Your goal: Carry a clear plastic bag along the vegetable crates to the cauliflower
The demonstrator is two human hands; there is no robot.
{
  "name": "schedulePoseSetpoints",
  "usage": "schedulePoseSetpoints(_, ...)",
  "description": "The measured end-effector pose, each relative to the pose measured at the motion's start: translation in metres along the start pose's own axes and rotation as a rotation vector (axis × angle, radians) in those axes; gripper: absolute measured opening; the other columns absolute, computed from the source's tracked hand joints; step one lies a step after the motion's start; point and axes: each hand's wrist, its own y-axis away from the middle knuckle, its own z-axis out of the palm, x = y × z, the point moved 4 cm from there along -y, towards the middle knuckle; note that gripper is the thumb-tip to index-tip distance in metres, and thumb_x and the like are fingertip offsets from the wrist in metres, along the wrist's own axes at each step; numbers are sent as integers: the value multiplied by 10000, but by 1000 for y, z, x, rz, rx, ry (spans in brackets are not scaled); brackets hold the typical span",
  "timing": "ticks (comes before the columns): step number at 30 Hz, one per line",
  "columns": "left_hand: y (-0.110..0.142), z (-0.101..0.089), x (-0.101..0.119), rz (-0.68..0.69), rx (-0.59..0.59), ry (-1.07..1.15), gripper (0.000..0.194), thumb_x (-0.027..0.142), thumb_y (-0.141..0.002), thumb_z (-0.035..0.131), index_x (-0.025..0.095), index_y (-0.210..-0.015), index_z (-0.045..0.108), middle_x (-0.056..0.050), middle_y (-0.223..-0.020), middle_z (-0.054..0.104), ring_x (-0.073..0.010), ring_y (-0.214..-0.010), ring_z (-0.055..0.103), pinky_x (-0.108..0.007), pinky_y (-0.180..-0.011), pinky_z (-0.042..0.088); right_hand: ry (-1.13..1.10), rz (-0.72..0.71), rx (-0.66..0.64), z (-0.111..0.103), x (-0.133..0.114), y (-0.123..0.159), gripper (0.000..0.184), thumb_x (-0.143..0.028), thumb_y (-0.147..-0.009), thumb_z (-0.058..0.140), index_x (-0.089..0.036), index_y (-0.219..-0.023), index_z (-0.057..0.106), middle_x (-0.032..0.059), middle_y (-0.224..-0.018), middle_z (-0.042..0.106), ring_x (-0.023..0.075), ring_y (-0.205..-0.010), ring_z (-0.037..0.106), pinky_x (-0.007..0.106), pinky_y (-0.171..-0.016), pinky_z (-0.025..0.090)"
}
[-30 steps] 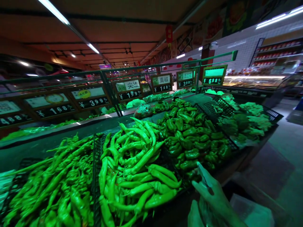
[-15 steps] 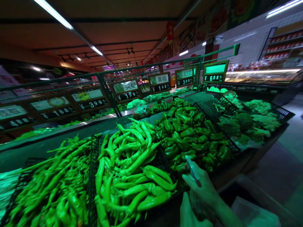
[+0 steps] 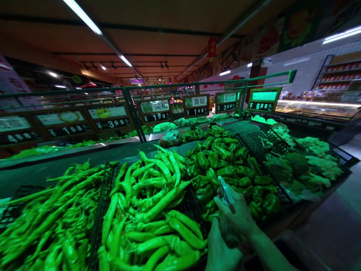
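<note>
My right hand (image 3: 235, 216) is closed on a thin clear plastic bag (image 3: 226, 191), its upper edge pinched between thumb and fingers. It hovers over the near edge of a heap of dark green bell peppers (image 3: 225, 165). My left hand (image 3: 220, 250) is just below it at the bottom edge, fingers curled against the lower part of the same bag. To the left lies a pile of long light green peppers (image 3: 158, 203) in a black crate.
Thinner long green peppers (image 3: 53, 218) fill the left crate. Broccoli and cauliflower (image 3: 304, 162) lie at the right end of the stand. Price signs (image 3: 196, 106) hang on a green rail behind. A floor aisle (image 3: 338, 226) runs along the right.
Both hands with the bag have risen and moved left, from beside the stand's front edge to over the bell peppers. The view has shifted slightly to the right.
</note>
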Motion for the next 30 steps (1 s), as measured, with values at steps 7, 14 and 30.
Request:
schedulePoseSetpoints(7, -33, -25, -2, 7, 85, -48, 654, 292, -649, 860, 192, -1250, 621, -167, -1317, 828, -394, -1193, 805, -490, -1059, 665, 18, -43, -125, 29, 4, -52, 468, -455, -952, 754, -209, -1343, 679, -72, -709, 579, 163, -565, 513, 313, -613, 455)
schedulePoseSetpoints(14, -62, -48, 0, 73, 54, -185, 938, 166, -602, 906, 232, -1473, 565, -111, -1501, 734, -353, -1417, 695, -483, -1243, 545, -78, -4, 40, 27, 15, -88, 408, -473, -949, 787, -206, -1243, 692, -43, -809, 645, 162, -662, 615, 299, -659, 545)
schedulePoseSetpoints(30, -98, 9, 26, 204, -7, 2, 798, 182, -722, 925, 268, -1438, 582, -65, -1430, 790, -297, -1324, 761, -443, -1174, 600, -83, -15, 40, -34, 0, -134, 332, -488, -851, 836, -226, -987, 683, -42, -762, 651, 151, -625, 599, 301, -625, 566)
